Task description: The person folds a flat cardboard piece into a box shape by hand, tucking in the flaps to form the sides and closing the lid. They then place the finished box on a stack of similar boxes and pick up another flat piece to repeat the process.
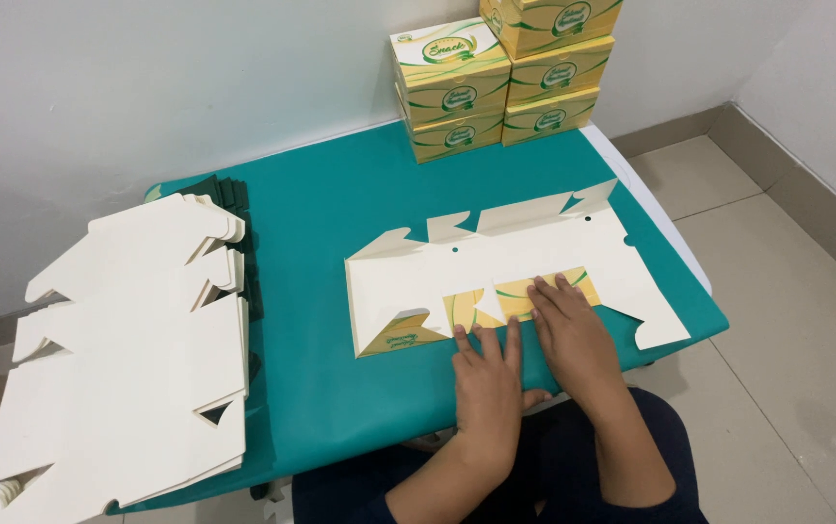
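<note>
A flat, unfolded carton blank (496,281) is lying white side up on the teal worktop (321,388), a little to the 3 o'clock side of centre, with its near edge folded over and showing a yellow-and-green printed strip. The left hand (489,378) is resting palm down at the blank's 6 o'clock edge, fingers spread and flat, their tips touching the folded strip and pinching nothing. The right hand (573,335) is lying just beside it toward 3 o'clock, fingers held together and straight, pressing down on the same strip with the tips pointing to 12 o'clock. The two hands are touching at the thumbs.

At 9 o'clock a thick stack of blanks (127,369) is sitting at the worktop's edge, partly overhanging it, with darker sheets (229,199) showing beneath at its far side. At 12 o'clock, against the white wall, finished yellow-and-green boxes (500,78) are standing in two columns, well apart from the hands. Pale floor tiles (787,320) are showing at 3 o'clock.
</note>
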